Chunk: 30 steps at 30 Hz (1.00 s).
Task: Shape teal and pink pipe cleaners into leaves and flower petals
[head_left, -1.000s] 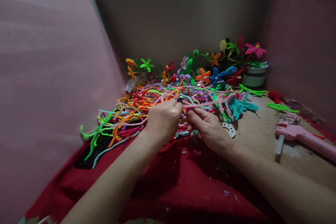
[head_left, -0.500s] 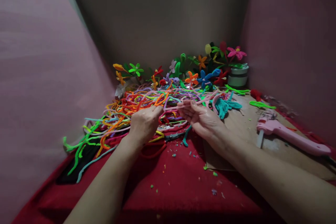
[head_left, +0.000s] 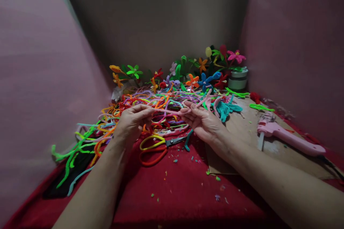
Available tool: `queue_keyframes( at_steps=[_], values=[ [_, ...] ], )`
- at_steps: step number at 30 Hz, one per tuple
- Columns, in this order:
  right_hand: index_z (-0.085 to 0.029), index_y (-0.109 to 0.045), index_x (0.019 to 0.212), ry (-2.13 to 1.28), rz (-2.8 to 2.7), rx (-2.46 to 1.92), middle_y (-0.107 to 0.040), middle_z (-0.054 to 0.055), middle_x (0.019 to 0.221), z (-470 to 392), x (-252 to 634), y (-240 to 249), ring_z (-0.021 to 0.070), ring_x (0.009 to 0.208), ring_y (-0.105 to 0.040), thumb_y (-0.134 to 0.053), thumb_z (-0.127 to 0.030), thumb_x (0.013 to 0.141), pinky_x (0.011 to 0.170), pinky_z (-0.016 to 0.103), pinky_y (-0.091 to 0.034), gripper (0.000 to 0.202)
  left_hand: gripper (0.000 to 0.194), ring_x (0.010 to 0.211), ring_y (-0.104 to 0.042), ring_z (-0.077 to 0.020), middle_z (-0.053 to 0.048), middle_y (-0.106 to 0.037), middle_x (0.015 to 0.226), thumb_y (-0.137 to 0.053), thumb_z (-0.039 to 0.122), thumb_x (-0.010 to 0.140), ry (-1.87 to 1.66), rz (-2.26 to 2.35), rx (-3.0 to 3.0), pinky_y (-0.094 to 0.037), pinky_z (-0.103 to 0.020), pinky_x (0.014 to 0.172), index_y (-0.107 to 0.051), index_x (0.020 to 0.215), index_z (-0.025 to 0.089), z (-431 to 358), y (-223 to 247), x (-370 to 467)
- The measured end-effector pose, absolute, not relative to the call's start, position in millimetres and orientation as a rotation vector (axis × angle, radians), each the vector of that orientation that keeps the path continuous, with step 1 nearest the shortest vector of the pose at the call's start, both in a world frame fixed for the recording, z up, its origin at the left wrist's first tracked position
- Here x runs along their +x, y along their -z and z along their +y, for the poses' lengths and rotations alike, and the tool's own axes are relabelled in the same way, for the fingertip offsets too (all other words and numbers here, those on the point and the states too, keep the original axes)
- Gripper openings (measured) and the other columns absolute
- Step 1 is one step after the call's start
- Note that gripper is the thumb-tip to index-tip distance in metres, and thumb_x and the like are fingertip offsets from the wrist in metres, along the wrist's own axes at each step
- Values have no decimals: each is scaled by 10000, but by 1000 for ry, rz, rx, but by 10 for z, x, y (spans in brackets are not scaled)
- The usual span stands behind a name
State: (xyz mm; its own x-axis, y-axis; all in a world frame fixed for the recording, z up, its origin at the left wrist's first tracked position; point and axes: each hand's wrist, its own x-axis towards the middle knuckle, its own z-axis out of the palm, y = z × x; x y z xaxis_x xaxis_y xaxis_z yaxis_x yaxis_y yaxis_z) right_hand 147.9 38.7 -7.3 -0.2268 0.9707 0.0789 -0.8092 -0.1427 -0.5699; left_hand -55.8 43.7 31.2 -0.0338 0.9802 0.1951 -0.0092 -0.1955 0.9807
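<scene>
A pink pipe cleaner [head_left: 168, 111] is stretched between my two hands above the heap of coloured pipe cleaners [head_left: 134, 97]. My left hand [head_left: 133, 121] pinches its left end between thumb and fingers. My right hand [head_left: 202, 121], palm partly up, grips the pink strand between thumb and forefinger, the other fingers loosely curled. More pink strand rises past the right fingertips. Below and between the hands, scissors [head_left: 158, 146] with one yellow and one red handle lie on the red cloth [head_left: 161, 200].
A pink glue gun [head_left: 291, 137] rests on cardboard [head_left: 247, 150] at the right. Teal pieces [head_left: 225, 110] lie beyond my right hand. Fuzzy flowers [head_left: 205, 80] and a pale pot [head_left: 238, 79] stand at the back. A dark flat object [head_left: 53, 186] is at the left.
My left hand has moved left, away from my right hand, and more pink strand shows between them. The scissors' handles are now uncovered. The view has shifted slightly.
</scene>
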Motion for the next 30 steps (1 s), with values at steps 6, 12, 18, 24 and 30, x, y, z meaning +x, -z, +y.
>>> queue_keyframes(
  at_steps=[6, 12, 18, 24, 30],
  values=[
    [-162, -607, 795, -1675, -399, -361, -650, 1, 626, 435, 1572, -30, 94, 610, -616, -468, -135, 844, 704, 252, -488, 149, 190, 426, -485, -42, -37, -621, 601, -680, 50, 567, -1451, 1005, 1124, -386, -122, 380, -510, 507, 111, 437, -365, -614],
    [-162, -603, 798, -1699, -352, -393, -606, -8, 521, 465, 1593, -53, 104, 528, -593, -380, -167, 894, 633, 262, -484, 243, 173, 476, -555, -40, -59, -650, 694, -481, -18, 721, -1622, 762, 759, -383, -96, 367, -570, 616, 88, 424, -426, -629],
    [-142, -608, 787, -1708, -400, -435, -554, -37, 458, 429, 1554, -9, 79, 468, -541, -470, -130, 845, 643, 236, -475, 150, 300, 432, -532, -48, -1, -578, 578, -369, 122, 902, -1650, 595, 551, -396, -141, 366, -551, 664, 107, 453, -454, -589],
    [-155, -603, 759, -1750, -409, -344, -615, -10, 594, 419, 1569, -2, 92, 597, -591, -501, -123, 830, 738, 289, -475, 128, 240, 468, -545, -72, 21, -559, 547, -415, 193, 897, -1668, 619, 537, -443, -183, 439, -562, 719, 130, 525, -361, -561],
    [-217, -637, 776, -1789, -723, -246, -630, -23, 668, 340, 1551, 22, 134, 750, -607, -629, -233, 759, 765, 332, -447, 26, 269, 422, -473, -45, 45, -452, 476, -328, 102, 912, -1676, 566, 400, -423, -154, 458, -501, 709, 131, 579, -311, -640]
  ],
)
